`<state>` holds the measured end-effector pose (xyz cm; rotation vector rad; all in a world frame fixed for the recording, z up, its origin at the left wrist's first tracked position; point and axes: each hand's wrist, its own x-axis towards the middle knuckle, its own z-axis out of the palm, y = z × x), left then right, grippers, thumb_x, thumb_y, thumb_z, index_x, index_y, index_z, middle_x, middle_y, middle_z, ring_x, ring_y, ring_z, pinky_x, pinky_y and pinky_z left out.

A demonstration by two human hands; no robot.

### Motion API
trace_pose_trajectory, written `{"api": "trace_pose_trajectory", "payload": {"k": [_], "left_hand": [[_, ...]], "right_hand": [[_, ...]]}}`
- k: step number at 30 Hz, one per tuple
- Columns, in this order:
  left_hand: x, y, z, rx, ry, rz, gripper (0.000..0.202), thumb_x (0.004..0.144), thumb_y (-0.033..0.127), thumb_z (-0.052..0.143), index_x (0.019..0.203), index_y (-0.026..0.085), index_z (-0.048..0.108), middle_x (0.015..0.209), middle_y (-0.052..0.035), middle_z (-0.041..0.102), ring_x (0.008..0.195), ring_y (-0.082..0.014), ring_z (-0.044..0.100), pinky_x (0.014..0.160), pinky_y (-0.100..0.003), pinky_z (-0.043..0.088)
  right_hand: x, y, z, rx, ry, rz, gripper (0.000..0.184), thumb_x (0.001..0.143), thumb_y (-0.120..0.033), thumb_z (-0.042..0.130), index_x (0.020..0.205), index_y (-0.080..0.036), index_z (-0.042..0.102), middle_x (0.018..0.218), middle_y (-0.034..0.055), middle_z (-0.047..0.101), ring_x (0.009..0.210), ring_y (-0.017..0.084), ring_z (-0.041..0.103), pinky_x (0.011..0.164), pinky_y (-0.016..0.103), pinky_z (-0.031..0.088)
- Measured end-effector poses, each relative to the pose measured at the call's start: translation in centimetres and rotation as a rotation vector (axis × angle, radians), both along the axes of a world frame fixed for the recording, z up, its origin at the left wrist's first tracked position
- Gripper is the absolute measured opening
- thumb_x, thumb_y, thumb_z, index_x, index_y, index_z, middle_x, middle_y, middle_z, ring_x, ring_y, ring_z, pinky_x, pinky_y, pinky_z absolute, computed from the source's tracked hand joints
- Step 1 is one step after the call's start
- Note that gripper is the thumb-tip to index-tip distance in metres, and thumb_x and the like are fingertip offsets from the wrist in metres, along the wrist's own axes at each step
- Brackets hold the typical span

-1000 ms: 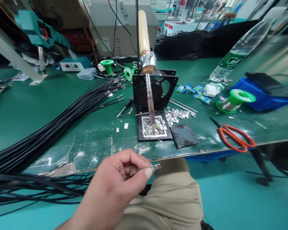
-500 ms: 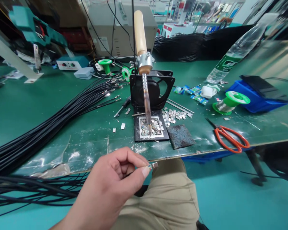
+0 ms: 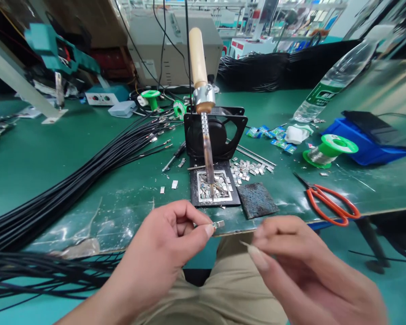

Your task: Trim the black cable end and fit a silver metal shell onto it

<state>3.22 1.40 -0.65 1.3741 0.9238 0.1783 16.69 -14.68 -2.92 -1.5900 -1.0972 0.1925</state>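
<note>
- My left hand [image 3: 162,253] pinches a small metal clip [image 3: 219,224] at its fingertips, just off the table [image 3: 54,153] edge.
- My right hand [image 3: 301,266] nips a thin wire [image 3: 245,244] close beside it.
- Risk: a loose pinch drops the clip onto my lap.
- The soldering iron [image 3: 205,135] stands ahead, probably hot, so a careless reach could burn.

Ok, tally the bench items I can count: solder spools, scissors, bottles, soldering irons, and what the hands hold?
Green solder spools: 3
Orange scissors: 1
Plastic bottle: 1
Soldering iron on stand: 1
Metal terminal pinched in left hand: 1
Right hand: blurred, something thin at its fingertips, not counted
Total: 7
</note>
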Motion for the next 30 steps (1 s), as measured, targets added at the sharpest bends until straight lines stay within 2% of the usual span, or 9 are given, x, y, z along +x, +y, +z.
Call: {"api": "trace_pose_trajectory", "payload": {"k": [3,6,9,15,22,25,30], "left_hand": [[0.2,0.4,-0.2,-0.015,-0.018,0.014,0.029,0.081,0.043,0.078,0.084,0.015,0.069,0.071,0.0008,0.061,0.067,-0.0109,0.047,0.062,-0.023,0.034],[0.5,0.6,-0.3,-0.021,-0.039,0.022,0.028,0.082,0.041,0.078,0.082,0.015,0.068,0.069,0.0021,0.060,0.065,-0.0093,0.045,0.062,-0.022,0.034],[0.9,0.7,-0.2,-0.040,-0.060,0.039,0.026,0.081,0.038,0.079,0.080,0.015,0.068,0.063,0.0051,0.054,0.058,-0.0066,0.037,0.054,-0.020,0.027],[1.3,1.0,-0.2,-0.083,-0.083,0.067,0.026,0.078,0.037,0.081,0.079,0.015,0.067,0.058,0.0076,0.045,0.054,-0.0058,0.030,0.048,-0.020,0.020],[1.5,1.3,-0.3,-0.114,-0.092,0.089,0.028,0.076,0.037,0.084,0.077,0.015,0.066,0.057,0.0085,0.043,0.053,-0.0058,0.027,0.047,-0.020,0.020],[1.5,1.3,-0.2,-0.114,-0.093,0.098,0.028,0.076,0.037,0.083,0.078,0.015,0.066,0.058,0.0075,0.047,0.054,-0.0059,0.030,0.047,-0.019,0.022],[1.7,1.4,-0.3,-0.134,-0.101,0.109,0.029,0.075,0.038,0.084,0.076,0.015,0.065,0.055,0.0088,0.043,0.052,-0.0056,0.028,0.047,-0.020,0.022]], "right_hand": [[0.0,2.3,-1.1,0.069,-0.031,-0.028,0.015,0.093,-0.010,0.072,0.092,-0.024,0.070,0.101,0.0025,0.072,0.092,0.014,0.071,0.073,0.020,0.060],[-0.2,2.9,-1.8,0.071,-0.038,0.011,0.016,0.094,-0.008,0.070,0.096,-0.024,0.069,0.105,0.0004,0.073,0.096,0.012,0.072,0.081,0.020,0.061],[-0.4,3.0,-2.1,0.072,-0.043,0.020,0.016,0.094,-0.008,0.069,0.097,-0.024,0.069,0.109,-0.0003,0.075,0.097,0.012,0.074,0.080,0.019,0.061],[-0.3,3.8,-2.4,0.086,-0.046,0.016,0.015,0.093,-0.009,0.070,0.094,-0.024,0.068,0.106,-0.0006,0.077,0.089,0.011,0.075,0.064,0.015,0.060],[-0.3,4.4,-2.6,0.116,-0.023,0.010,0.014,0.092,-0.008,0.070,0.094,-0.023,0.069,0.106,0.0025,0.077,0.088,0.014,0.076,0.065,0.018,0.063],[-0.4,4.4,-2.6,0.085,0.001,0.002,0.015,0.093,-0.008,0.069,0.093,-0.023,0.069,0.106,0.0020,0.077,0.090,0.014,0.076,0.069,0.019,0.064],[-0.4,4.4,-2.7,0.118,0.035,-0.001,0.015,0.093,-0.008,0.069,0.091,-0.023,0.068,0.105,0.0007,0.076,0.091,0.013,0.076,0.076,0.020,0.064]]}}
